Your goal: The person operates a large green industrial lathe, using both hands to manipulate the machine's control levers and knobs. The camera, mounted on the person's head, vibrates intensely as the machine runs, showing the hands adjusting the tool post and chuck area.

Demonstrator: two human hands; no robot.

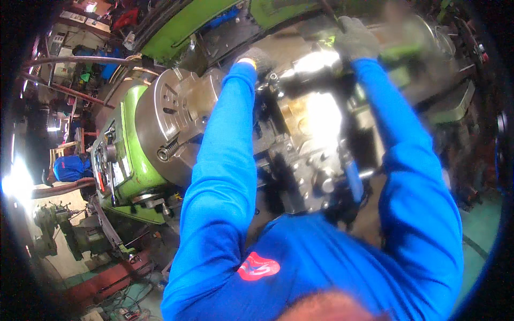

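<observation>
Where a gap parts the left hand point(257, 58) from the right hand point(357, 39) above the lathe point(130, 142), a shiny cylinder point(315, 62) runs left–right lengthwise; fingers blurred, closure indeterminable.

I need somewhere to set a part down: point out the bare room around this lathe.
Likeliest: the bare green strip of the headstock between the chuck and the tools, though its slope is unclear. Green floor also shows beyond the right sleeve. Crowded: the bolt-studded carriage between both sleeves, and where the tools lie.
</observation>
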